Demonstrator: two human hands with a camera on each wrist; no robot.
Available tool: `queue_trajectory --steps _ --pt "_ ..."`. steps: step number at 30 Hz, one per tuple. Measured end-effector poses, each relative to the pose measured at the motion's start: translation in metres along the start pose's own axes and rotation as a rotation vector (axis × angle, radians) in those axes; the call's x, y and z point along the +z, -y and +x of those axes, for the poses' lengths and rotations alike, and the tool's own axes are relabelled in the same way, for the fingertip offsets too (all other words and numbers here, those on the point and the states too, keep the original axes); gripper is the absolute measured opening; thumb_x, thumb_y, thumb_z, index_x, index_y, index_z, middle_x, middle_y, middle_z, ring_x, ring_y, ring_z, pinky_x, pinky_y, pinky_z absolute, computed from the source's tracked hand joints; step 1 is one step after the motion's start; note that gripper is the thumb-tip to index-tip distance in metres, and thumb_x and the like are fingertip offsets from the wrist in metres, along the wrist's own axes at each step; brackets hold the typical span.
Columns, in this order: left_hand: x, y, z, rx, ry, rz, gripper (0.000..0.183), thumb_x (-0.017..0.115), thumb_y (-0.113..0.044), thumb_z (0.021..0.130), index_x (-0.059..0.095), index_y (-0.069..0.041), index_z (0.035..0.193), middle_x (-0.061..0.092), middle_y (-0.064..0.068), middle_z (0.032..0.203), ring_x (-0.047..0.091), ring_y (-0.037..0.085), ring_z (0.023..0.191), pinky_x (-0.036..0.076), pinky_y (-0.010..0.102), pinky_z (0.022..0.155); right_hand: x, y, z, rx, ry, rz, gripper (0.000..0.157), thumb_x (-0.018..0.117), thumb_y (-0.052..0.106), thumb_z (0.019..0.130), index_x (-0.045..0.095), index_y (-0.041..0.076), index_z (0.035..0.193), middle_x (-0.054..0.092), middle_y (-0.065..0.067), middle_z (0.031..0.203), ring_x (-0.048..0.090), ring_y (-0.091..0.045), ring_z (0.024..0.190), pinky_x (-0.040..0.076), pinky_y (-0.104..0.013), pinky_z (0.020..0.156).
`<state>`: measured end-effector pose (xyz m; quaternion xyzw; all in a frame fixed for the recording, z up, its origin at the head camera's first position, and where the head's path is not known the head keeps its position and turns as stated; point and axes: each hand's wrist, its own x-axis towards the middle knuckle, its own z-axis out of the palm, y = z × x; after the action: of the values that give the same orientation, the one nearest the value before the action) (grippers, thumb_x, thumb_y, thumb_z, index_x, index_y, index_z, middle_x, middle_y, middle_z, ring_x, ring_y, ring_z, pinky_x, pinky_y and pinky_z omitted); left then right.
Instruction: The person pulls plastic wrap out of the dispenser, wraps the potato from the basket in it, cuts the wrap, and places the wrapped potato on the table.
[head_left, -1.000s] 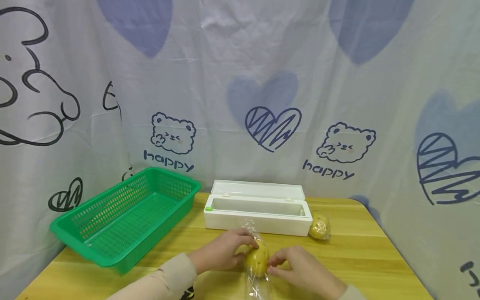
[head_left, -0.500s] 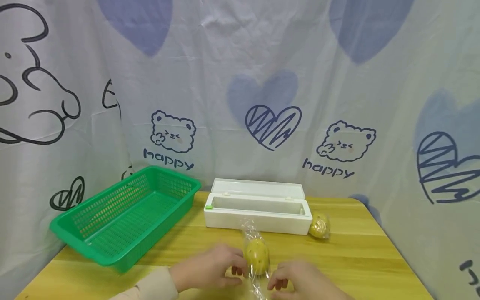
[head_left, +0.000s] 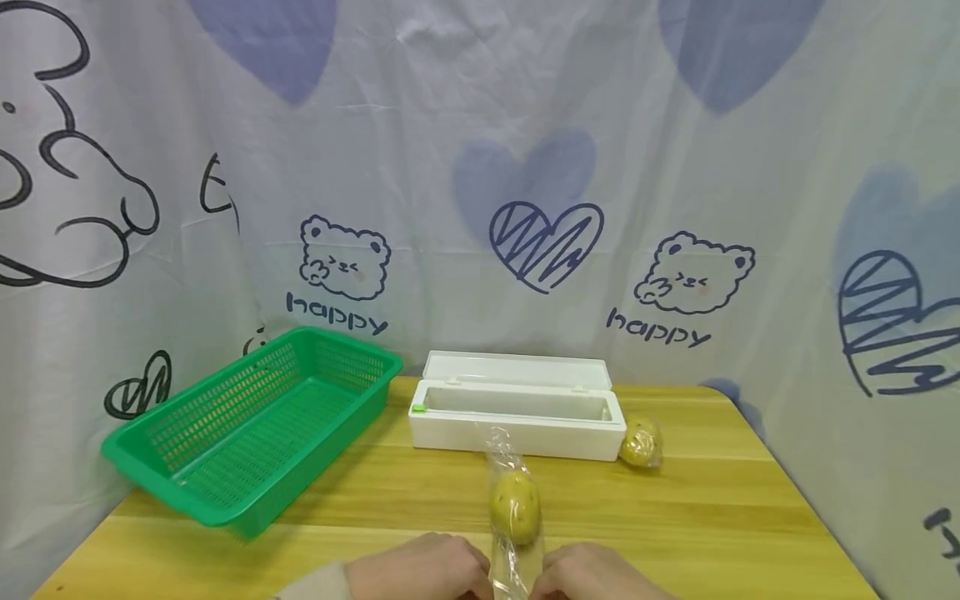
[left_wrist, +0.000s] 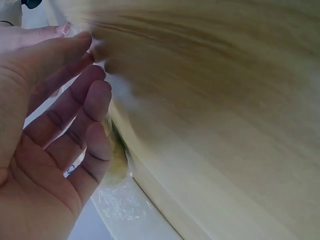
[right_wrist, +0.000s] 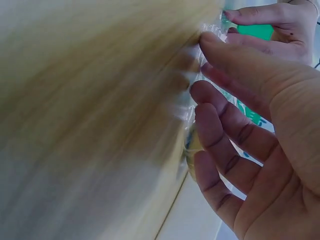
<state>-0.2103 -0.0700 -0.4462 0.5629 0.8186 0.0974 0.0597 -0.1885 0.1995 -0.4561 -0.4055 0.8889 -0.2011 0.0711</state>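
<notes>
A yellow potato (head_left: 515, 507) lies on the table, wrapped in clear plastic wrap (head_left: 506, 575) whose loose ends stretch out before and behind it. At the wrap's near end, my left hand (head_left: 427, 571) pinches its left edge between thumb and fingers. Opposite it, my right hand (head_left: 592, 573) pinches the right edge. The fingertips are partly hidden in the head view. In the left wrist view the thumb and bent fingers of the left hand (left_wrist: 55, 115) meet at the film. The right hand (right_wrist: 255, 120) looks much the same in the right wrist view.
Behind the potato stands a long white box (head_left: 517, 436) with its lid raised. Another wrapped potato (head_left: 642, 442) sits at the box's right end. To the left is a green perforated basket (head_left: 258, 433). A printed curtain (head_left: 465, 317) hangs behind the wooden table (head_left: 720, 508).
Both hands have left the potato's sides and moved nearer to me, down to the wrap's near end. The potato stays in about the same place.
</notes>
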Motion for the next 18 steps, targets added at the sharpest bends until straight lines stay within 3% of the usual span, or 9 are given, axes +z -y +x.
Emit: queue_trajectory --steps 3,7,12,18 --pt "0.003 0.001 -0.001 -0.005 -0.01 -0.011 0.02 0.076 -0.014 0.086 0.07 -0.026 0.071 0.053 -0.024 0.073 0.037 -0.015 0.06 0.035 0.003 0.054 0.002 0.002 0.001 0.037 0.004 0.018 0.005 0.08 0.03 0.088 0.084 0.028 0.085 0.053 0.028 0.073 0.047 0.013 0.066 0.043 -0.011 0.062" --pt "0.005 0.003 -0.001 -0.011 -0.014 -0.02 0.02 0.075 -0.012 0.084 0.071 -0.026 0.071 0.053 -0.024 0.073 0.037 -0.016 0.06 0.036 0.003 0.054 0.005 0.001 0.003 0.019 -0.025 -0.007 0.007 0.08 0.026 0.085 0.081 0.026 0.078 0.048 0.026 0.069 0.043 0.012 0.062 0.04 -0.011 0.057" --pt "0.005 0.003 -0.001 0.027 -0.05 -0.003 0.021 0.075 -0.013 0.084 0.067 -0.027 0.071 0.052 -0.024 0.07 0.035 -0.017 0.059 0.034 0.003 0.052 0.01 -0.01 0.003 -0.029 -0.055 -0.017 0.004 0.081 0.023 0.085 0.082 0.026 0.084 0.056 0.026 0.074 0.047 0.013 0.068 0.043 -0.011 0.061" --pt "0.002 0.004 -0.002 0.013 -0.146 -0.046 0.011 0.078 -0.017 0.089 0.073 -0.027 0.086 0.057 -0.024 0.072 0.04 -0.018 0.064 0.037 0.001 0.058 0.0 -0.014 0.0 0.019 -0.048 0.287 0.011 0.077 0.033 0.099 0.083 0.024 0.097 0.068 0.022 0.085 0.058 0.01 0.077 0.052 -0.017 0.067"
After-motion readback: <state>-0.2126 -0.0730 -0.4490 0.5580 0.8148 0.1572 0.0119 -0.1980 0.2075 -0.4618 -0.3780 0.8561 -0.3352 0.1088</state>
